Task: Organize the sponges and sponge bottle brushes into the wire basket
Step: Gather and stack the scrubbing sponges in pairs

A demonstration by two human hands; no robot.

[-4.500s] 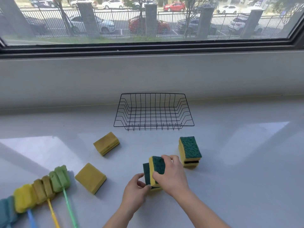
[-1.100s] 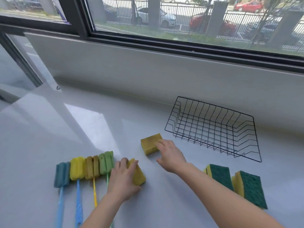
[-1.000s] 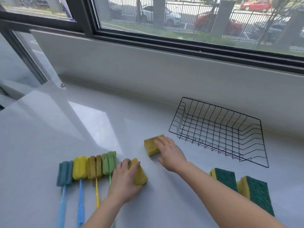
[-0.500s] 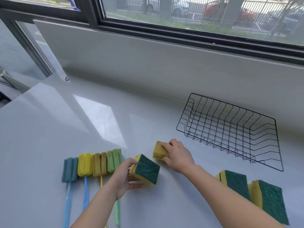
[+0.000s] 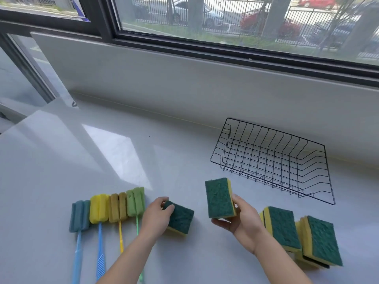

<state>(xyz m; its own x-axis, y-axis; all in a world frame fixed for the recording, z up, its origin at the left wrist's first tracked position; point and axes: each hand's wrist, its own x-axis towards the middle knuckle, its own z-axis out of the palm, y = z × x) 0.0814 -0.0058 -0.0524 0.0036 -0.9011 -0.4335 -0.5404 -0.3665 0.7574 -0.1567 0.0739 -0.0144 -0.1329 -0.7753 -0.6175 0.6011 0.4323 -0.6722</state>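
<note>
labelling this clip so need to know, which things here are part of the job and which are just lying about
Part of the job:
wire basket
left-hand sponge, held by left hand
right-hand sponge, held upright by right hand
middle sponge stack
far-right sponge stack
blue brush, yellow brush, brown brush, green brush

Just there:
countertop
window
parked cars outside

Daylight pours through the window (image 5: 246,27) ahead of me, leaving a glare patch on the counter (image 5: 114,152); frame edges bow.
</note>
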